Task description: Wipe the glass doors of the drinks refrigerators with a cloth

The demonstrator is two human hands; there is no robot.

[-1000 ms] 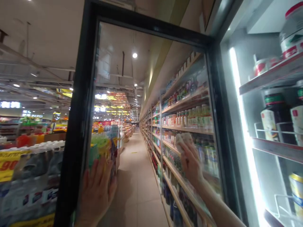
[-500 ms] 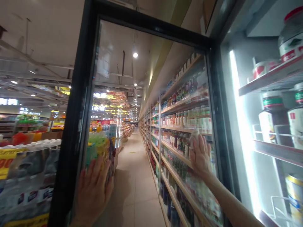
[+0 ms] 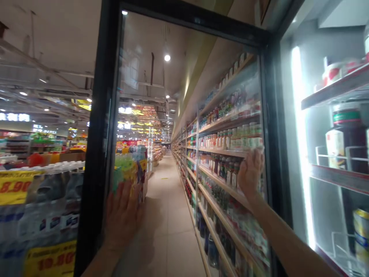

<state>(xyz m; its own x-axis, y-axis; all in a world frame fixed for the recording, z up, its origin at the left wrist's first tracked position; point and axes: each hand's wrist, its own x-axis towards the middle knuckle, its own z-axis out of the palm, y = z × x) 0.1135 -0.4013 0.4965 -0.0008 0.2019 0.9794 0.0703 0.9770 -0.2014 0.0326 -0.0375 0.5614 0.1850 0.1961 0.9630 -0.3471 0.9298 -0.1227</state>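
Note:
A tall glass cooler door with a black frame [image 3: 96, 154] stands swung open in front of me. My left hand [image 3: 122, 215] lies flat with fingers spread on the far side of the glass, low near the left frame. My right hand [image 3: 250, 175] presses against the near side of the pane by its right edge, at mid height. A pale cloth [image 3: 255, 152] shows only as a light edge at its fingertips. The rest of the cloth is hidden under the hand.
The lit cooler interior at right has shelves [image 3: 331, 90] with dark bottles [image 3: 346, 138] and cans [image 3: 361, 234]. Through the glass I see a long aisle floor [image 3: 167, 200] and stocked shelving [image 3: 219, 154]. Stacked water bottles [image 3: 49, 207] with yellow price signs [image 3: 46, 259] stand at left.
My right hand has slid with the cloth to the right and upward across the glass, from the pane's middle to its right edge. The left hand has stayed flat on the glass.

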